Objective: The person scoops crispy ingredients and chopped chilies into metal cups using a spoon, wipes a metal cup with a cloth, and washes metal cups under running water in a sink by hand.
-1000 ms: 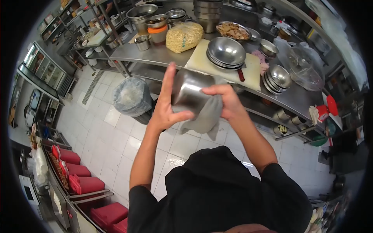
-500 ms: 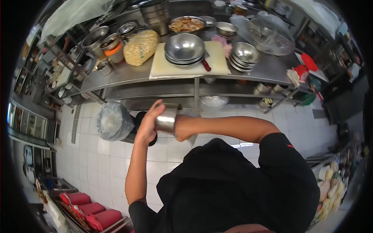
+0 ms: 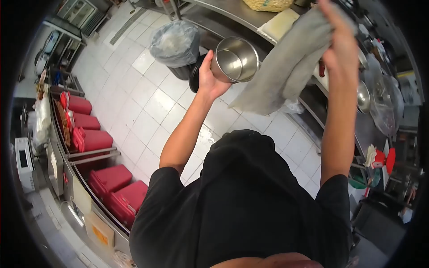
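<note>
My left hand [image 3: 213, 82] is wrapped round the side of a round stainless steel pot [image 3: 236, 59] and holds it above the floor. The pot's open mouth faces me, and its shiny inside shows nothing in it. Raised at the right, my right hand [image 3: 340, 53] grips a grey cloth [image 3: 281, 73] that spreads down and leftward toward the pot. This hand is slightly blurred, and some of its fingers are hidden by the cloth.
A bin with a clear plastic liner [image 3: 175, 42] stands beyond the pot. Red lidded containers [image 3: 96, 140] line the left side. Ahead and right runs a steel worktable [image 3: 223, 15] with a white cutting board [image 3: 279, 26], partly behind the cloth. White tiles [image 3: 134, 102] cover the floor.
My right hand has come out of the pot and swung up to the right with the grey cloth. The view has turned left, and the pot's mouth now faces me.
</note>
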Action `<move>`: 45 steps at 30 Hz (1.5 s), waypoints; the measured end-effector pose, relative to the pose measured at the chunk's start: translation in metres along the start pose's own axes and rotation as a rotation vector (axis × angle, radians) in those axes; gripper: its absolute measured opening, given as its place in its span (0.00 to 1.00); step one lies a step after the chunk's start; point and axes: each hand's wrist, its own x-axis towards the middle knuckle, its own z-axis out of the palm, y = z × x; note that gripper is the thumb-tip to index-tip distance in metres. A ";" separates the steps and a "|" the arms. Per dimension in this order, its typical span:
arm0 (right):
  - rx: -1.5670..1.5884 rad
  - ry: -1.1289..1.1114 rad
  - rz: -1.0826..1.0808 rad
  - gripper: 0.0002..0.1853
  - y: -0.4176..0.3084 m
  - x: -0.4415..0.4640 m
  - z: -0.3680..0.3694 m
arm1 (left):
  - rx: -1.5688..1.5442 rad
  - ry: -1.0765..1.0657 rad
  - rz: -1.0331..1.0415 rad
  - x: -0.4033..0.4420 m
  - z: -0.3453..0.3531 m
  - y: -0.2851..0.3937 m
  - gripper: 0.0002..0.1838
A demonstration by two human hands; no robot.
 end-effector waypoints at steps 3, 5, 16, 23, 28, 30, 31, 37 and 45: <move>0.178 -0.123 -0.389 0.09 -0.049 -0.040 0.085 | -0.051 -0.016 0.004 -0.005 -0.005 -0.016 0.33; 0.332 -0.226 -0.382 0.09 -0.058 -0.031 0.091 | -0.082 -0.040 0.024 -0.007 -0.002 -0.024 0.33; -0.515 -0.747 0.542 0.35 0.165 -0.057 0.033 | 0.036 -0.064 0.065 -0.007 -0.021 -0.018 0.27; -0.884 -1.293 0.332 0.30 0.168 -0.045 0.056 | 0.136 0.022 -0.056 -0.010 -0.025 0.021 0.31; -0.820 -1.049 0.070 0.26 0.198 -0.011 0.056 | 0.152 0.380 0.232 0.004 -0.029 0.037 0.29; -0.740 -0.973 -0.078 0.24 0.199 0.020 0.068 | 0.160 0.452 0.331 0.014 -0.034 0.048 0.29; -0.692 -0.935 -0.144 0.23 0.197 0.035 0.073 | 0.128 0.470 0.350 0.016 -0.034 0.054 0.29; -0.555 -0.892 -0.411 0.13 0.151 0.165 0.094 | -0.135 0.532 0.669 -0.021 -0.038 0.075 0.30; -1.689 -0.507 -0.129 0.32 0.250 0.398 0.097 | -0.340 0.688 1.199 -0.091 0.001 0.023 0.30</move>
